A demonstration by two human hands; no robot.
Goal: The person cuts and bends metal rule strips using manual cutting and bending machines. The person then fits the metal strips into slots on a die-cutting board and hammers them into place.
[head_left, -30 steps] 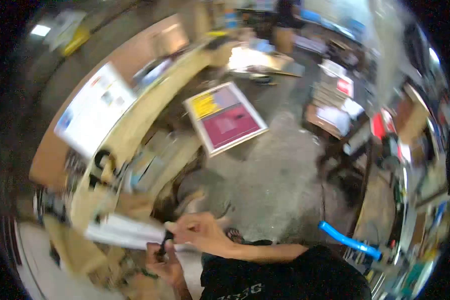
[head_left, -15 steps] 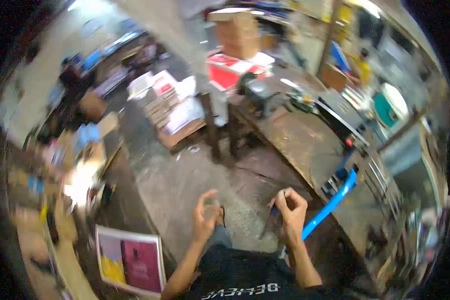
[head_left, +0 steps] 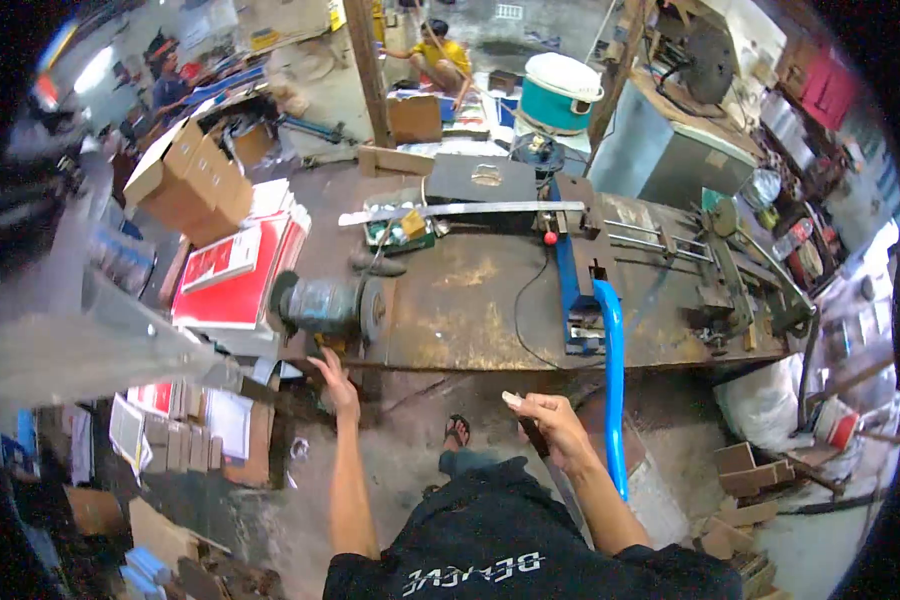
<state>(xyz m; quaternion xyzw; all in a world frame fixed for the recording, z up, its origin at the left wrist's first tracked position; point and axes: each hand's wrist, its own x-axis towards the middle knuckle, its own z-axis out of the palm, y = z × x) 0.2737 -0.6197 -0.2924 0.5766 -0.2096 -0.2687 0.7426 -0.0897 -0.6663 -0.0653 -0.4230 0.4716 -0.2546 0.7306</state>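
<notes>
My left hand [head_left: 338,388] reaches toward the near edge of the workbench [head_left: 450,310], just below a bench grinder [head_left: 325,303]; its fingers are apart and nothing is in it. My right hand [head_left: 553,425] is closed in front of the bench, left of a bright blue hose [head_left: 615,390]. A dark, narrow item [head_left: 533,436] is held in it and hangs below the fingers, with a small pale bit at the fingertips. What the dark item is cannot be made out. The hose hangs from a blue machine [head_left: 576,290] on the bench.
Red and white boxes [head_left: 232,280] and brown cartons [head_left: 192,185] stand at the bench's left. A metal bar [head_left: 460,210] lies across its back. Beyond are a teal and white bucket [head_left: 560,95] and a person in yellow [head_left: 440,60]. A white sack [head_left: 763,405] sits below right.
The view has swung right to face the workbench. My hands, together a second ago, are now apart. The left one has opened and reaches toward the grinder; the right one stays closed.
</notes>
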